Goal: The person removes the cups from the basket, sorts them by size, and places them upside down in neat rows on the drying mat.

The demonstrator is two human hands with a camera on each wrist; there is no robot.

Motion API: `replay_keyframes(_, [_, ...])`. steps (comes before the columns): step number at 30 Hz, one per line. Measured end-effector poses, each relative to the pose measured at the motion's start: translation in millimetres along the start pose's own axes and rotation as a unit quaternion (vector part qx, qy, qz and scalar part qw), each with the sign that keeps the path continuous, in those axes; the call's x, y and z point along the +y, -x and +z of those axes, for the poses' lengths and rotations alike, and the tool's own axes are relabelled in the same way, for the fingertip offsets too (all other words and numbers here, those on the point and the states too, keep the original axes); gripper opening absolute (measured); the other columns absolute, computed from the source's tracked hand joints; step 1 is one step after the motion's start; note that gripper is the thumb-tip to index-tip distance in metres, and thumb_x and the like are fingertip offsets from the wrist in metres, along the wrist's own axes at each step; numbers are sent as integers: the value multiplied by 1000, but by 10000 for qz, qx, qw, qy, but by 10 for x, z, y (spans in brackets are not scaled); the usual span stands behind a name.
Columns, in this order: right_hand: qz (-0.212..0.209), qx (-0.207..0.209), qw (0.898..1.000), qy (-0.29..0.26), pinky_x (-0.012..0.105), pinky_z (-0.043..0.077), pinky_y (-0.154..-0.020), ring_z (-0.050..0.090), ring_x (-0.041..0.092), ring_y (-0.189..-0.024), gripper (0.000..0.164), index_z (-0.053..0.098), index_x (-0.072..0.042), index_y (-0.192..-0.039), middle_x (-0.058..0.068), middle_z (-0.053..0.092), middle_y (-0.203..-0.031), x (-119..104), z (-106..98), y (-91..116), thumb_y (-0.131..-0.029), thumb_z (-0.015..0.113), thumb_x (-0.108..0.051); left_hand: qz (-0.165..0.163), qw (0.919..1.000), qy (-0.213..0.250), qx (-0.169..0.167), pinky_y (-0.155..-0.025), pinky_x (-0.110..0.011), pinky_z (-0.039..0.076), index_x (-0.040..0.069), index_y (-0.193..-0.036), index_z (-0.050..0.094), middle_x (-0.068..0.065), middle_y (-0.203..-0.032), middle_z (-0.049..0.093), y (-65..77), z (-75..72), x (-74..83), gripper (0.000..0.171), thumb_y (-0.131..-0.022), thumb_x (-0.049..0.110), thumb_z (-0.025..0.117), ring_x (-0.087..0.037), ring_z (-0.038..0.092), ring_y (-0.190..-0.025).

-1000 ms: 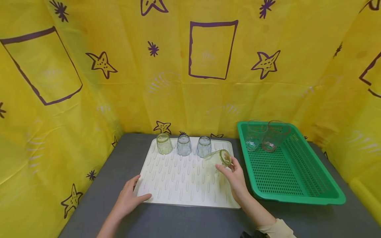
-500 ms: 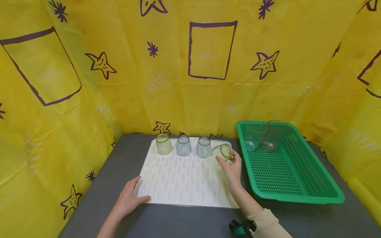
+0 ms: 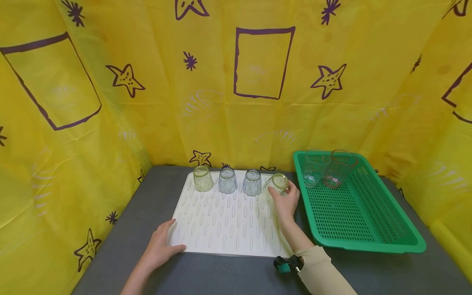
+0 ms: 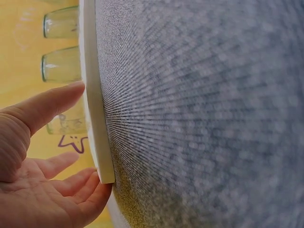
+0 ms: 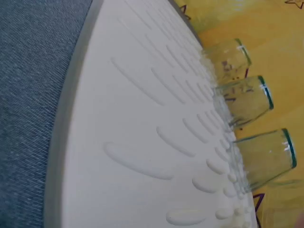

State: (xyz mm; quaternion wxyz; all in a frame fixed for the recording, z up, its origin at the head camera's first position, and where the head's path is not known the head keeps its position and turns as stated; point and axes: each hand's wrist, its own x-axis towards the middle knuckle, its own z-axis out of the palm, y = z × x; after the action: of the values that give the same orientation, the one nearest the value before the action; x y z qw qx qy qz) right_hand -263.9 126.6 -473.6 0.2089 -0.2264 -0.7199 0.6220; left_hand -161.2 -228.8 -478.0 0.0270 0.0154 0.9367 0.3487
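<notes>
My right hand (image 3: 287,201) grips a yellow-tinted drinking glass (image 3: 278,181) between thumb and fingers. This glass leans with its base up, over the back right corner of a white ridged drying mat (image 3: 225,233). Left of it, three glasses stand upside down in a row along the mat's back edge: a bluish glass (image 3: 252,183), another bluish glass (image 3: 228,181) and a yellowish glass (image 3: 203,179). At the mat's front left corner rests my left hand (image 3: 157,248). Its thumb (image 4: 61,102) touches the near edge, and the other fingers lie along the left side.
On the right stands a green perforated basket (image 3: 372,246). Towards its back are a clear tall glass (image 3: 313,170) and a pink-tinted tall glass (image 3: 338,171), both mouth up. Yellow patterned cloth (image 3: 258,131) surrounds the dark grey table (image 3: 228,274).
My right hand has carried the yellow-tinted glass back and slightly right, into line with the row, tipping it from nearly sideways towards base up. The left hand has stayed at the mat's corner.
</notes>
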Motion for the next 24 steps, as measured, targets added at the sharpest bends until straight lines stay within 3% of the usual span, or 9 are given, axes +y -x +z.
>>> replay_keyframes(24, [-145,34,9986,517,45,28,-109,37,36,-128,70,48,-1,-134,20,39,-137,113,100,-231,-74,82,-13,75,9999,-72,22,-102,-62,31,-9,-135,45,-33,-138,41,14,15,5,84,-68,18,88,-51,35,-126])
